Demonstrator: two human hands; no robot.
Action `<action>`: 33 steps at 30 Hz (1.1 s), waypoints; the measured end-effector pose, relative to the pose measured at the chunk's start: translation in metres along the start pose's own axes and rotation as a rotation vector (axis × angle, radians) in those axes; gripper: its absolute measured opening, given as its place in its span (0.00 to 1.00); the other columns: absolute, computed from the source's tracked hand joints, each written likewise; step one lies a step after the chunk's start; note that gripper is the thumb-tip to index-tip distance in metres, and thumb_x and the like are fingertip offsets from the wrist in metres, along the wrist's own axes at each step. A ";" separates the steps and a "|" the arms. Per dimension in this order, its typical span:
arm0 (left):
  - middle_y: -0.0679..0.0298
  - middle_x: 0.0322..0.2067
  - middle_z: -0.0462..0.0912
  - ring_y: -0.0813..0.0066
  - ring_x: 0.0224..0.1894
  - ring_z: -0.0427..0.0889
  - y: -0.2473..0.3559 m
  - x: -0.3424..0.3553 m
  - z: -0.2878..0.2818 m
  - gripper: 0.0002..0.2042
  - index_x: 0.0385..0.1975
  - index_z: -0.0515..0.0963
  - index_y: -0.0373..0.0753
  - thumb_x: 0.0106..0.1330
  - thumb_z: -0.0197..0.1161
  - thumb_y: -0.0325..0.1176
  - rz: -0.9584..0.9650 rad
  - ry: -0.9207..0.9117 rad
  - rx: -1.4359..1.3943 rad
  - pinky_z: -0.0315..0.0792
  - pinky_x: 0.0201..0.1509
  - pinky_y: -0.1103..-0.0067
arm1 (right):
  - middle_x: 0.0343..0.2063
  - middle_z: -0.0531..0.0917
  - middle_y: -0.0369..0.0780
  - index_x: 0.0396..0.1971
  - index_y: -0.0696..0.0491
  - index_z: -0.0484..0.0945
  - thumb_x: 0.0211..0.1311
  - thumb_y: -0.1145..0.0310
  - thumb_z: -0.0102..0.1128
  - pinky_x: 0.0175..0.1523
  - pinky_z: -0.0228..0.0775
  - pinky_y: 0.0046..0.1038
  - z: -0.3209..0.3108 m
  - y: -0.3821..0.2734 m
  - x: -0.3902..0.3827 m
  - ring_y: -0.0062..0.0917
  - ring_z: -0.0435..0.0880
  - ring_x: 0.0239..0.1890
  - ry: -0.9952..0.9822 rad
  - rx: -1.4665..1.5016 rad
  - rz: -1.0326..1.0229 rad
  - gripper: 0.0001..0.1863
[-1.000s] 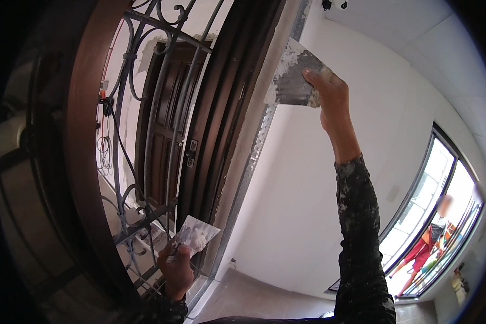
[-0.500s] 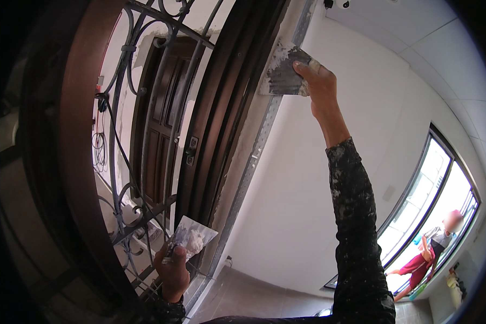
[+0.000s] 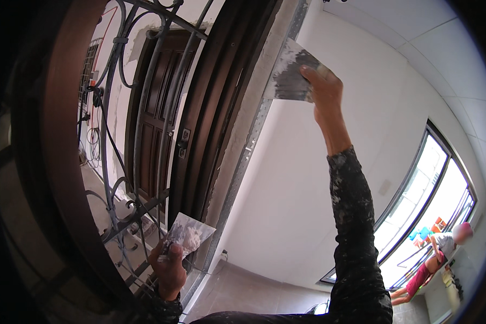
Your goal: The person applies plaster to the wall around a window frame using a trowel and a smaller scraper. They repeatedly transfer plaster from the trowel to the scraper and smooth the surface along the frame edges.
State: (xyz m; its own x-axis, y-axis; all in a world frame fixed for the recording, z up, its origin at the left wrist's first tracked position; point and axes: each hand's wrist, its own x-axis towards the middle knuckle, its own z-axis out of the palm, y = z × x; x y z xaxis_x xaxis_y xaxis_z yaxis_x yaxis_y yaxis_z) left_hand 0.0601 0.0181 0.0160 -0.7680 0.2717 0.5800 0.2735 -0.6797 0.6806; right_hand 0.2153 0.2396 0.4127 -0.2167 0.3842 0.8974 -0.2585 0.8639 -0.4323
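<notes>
Raised at the upper middle, my right hand (image 3: 325, 89) grips a wide putty knife (image 3: 292, 75). Grey-white filler smears its blade, which lies against the narrow strip of wall edge (image 3: 254, 116) beside the dark door frame (image 3: 221, 102). A perforated metal corner bead (image 3: 247, 151) runs down that edge. Low on the left, my left hand (image 3: 170, 270) is closed round a second putty knife (image 3: 188, 236), thumb on its blade. A lump of pale putty sits on this blade. Both handles are mostly hidden by my fingers.
A scrolled iron grille (image 3: 110, 135) stands at the left, with a brown panelled door (image 3: 159, 113) behind it. White wall (image 3: 308, 189) fills the middle right. Beside a bright window (image 3: 416, 194), another person (image 3: 434, 254) stands at the far right.
My view has shifted slightly. The right putty knife sits a little lower and further right in the picture, still at the wall edge. The other person has moved right.
</notes>
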 end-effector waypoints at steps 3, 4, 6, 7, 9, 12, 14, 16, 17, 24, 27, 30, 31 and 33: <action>0.60 0.31 0.80 0.74 0.37 0.78 0.007 0.007 -0.001 0.23 0.42 0.79 0.27 0.69 0.63 0.48 -0.039 -0.050 -0.016 0.72 0.41 0.74 | 0.37 0.84 0.37 0.45 0.62 0.81 0.59 0.69 0.68 0.44 0.73 0.21 -0.018 -0.026 -0.006 0.18 0.81 0.38 -0.012 0.027 -0.097 0.16; 0.60 0.32 0.80 0.74 0.37 0.78 0.009 0.008 0.000 0.23 0.42 0.79 0.27 0.69 0.63 0.48 -0.063 -0.062 -0.045 0.72 0.41 0.74 | 0.37 0.84 0.36 0.45 0.62 0.81 0.61 0.65 0.67 0.45 0.72 0.20 -0.024 -0.039 -0.002 0.18 0.81 0.38 -0.011 -0.080 -0.039 0.17; 0.59 0.35 0.81 0.72 0.38 0.79 0.013 0.010 0.006 0.22 0.44 0.78 0.28 0.70 0.61 0.46 -0.030 -0.047 -0.055 0.73 0.42 0.73 | 0.35 0.84 0.37 0.43 0.63 0.81 0.61 0.65 0.66 0.41 0.72 0.20 -0.032 -0.065 0.009 0.18 0.80 0.34 -0.158 -0.223 -0.085 0.17; 0.58 0.36 0.82 0.71 0.38 0.80 0.015 0.011 0.009 0.21 0.44 0.78 0.28 0.71 0.61 0.46 -0.021 -0.034 -0.068 0.74 0.42 0.72 | 0.35 0.84 0.37 0.43 0.63 0.80 0.61 0.65 0.66 0.42 0.73 0.20 -0.030 -0.074 0.014 0.19 0.80 0.34 -0.185 -0.328 -0.057 0.17; 0.57 0.43 0.81 0.69 0.44 0.80 0.015 0.022 0.018 0.18 0.50 0.75 0.29 0.73 0.58 0.40 0.159 -0.078 -0.019 0.74 0.48 0.70 | 0.35 0.84 0.39 0.44 0.64 0.80 0.62 0.64 0.65 0.44 0.73 0.21 -0.023 -0.088 0.009 0.19 0.81 0.36 -0.231 -0.265 -0.129 0.19; 0.59 0.57 0.76 0.67 0.58 0.76 0.017 0.036 0.033 0.23 0.62 0.67 0.34 0.71 0.61 0.37 -0.036 -0.188 -0.394 0.71 0.63 0.67 | 0.31 0.84 0.38 0.43 0.64 0.79 0.62 0.62 0.67 0.42 0.75 0.22 -0.005 -0.095 -0.039 0.19 0.82 0.33 -0.290 -0.298 -0.064 0.20; 0.59 0.57 0.76 0.68 0.58 0.76 0.022 0.045 0.042 0.24 0.62 0.67 0.35 0.72 0.61 0.39 -0.021 -0.195 -0.365 0.71 0.63 0.67 | 0.28 0.84 0.38 0.41 0.62 0.79 0.61 0.59 0.69 0.38 0.76 0.22 0.006 -0.090 -0.096 0.18 0.82 0.30 -0.332 -0.469 -0.063 0.20; 0.59 0.56 0.76 0.69 0.58 0.77 0.030 0.051 0.048 0.24 0.62 0.67 0.34 0.72 0.61 0.40 -0.092 -0.181 -0.503 0.71 0.63 0.68 | 0.24 0.83 0.37 0.38 0.60 0.78 0.62 0.57 0.70 0.34 0.76 0.22 0.013 -0.081 -0.148 0.17 0.82 0.27 -0.384 -0.637 -0.119 0.20; 0.59 0.56 0.76 0.69 0.57 0.77 0.034 0.054 0.052 0.25 0.62 0.67 0.33 0.72 0.61 0.41 -0.109 -0.174 -0.559 0.72 0.62 0.69 | 0.22 0.82 0.36 0.37 0.60 0.77 0.62 0.58 0.70 0.31 0.75 0.21 0.015 -0.077 -0.166 0.16 0.81 0.26 -0.410 -0.724 -0.165 0.19; 0.60 0.52 0.78 0.73 0.54 0.78 0.051 0.054 0.065 0.24 0.60 0.69 0.32 0.72 0.61 0.42 -0.124 -0.184 -0.607 0.73 0.60 0.72 | 0.21 0.84 0.41 0.38 0.59 0.76 0.63 0.72 0.65 0.27 0.78 0.24 0.022 -0.061 -0.207 0.25 0.87 0.23 -0.544 -0.542 -0.240 0.09; 0.60 0.52 0.78 0.74 0.53 0.79 0.049 0.050 0.070 0.23 0.59 0.70 0.31 0.72 0.61 0.41 -0.080 -0.193 -0.546 0.73 0.59 0.73 | 0.22 0.84 0.42 0.38 0.60 0.76 0.62 0.72 0.65 0.28 0.79 0.25 0.022 -0.058 -0.211 0.27 0.87 0.23 -0.576 -0.538 -0.255 0.10; 0.59 0.51 0.79 0.73 0.52 0.79 0.043 0.046 0.066 0.21 0.58 0.72 0.33 0.71 0.62 0.38 -0.076 -0.189 -0.458 0.74 0.58 0.73 | 0.22 0.83 0.43 0.36 0.59 0.75 0.62 0.72 0.66 0.26 0.77 0.25 0.022 -0.053 -0.214 0.28 0.86 0.22 -0.512 -0.596 -0.440 0.09; 0.58 0.51 0.79 0.73 0.52 0.79 0.040 0.045 0.063 0.20 0.58 0.72 0.34 0.71 0.62 0.36 -0.048 -0.188 -0.391 0.74 0.57 0.72 | 0.21 0.83 0.43 0.36 0.58 0.75 0.62 0.72 0.66 0.26 0.77 0.25 0.023 -0.052 -0.213 0.28 0.86 0.21 -0.487 -0.606 -0.508 0.09; 0.57 0.49 0.79 0.72 0.50 0.80 0.036 0.044 0.056 0.19 0.59 0.72 0.35 0.71 0.62 0.33 0.202 -0.191 -0.006 0.75 0.56 0.72 | 0.21 0.81 0.42 0.35 0.59 0.75 0.62 0.70 0.66 0.26 0.75 0.25 0.022 -0.049 -0.205 0.26 0.82 0.20 -0.396 -0.642 -0.544 0.10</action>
State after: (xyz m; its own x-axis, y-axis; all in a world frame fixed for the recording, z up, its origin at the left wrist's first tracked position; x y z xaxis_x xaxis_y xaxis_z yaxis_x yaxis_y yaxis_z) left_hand 0.0690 0.0436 0.0909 -0.5750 0.2534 0.7780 0.4059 -0.7373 0.5401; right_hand 0.2516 0.1112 0.2478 -0.5548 -0.1638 0.8157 0.1261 0.9525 0.2771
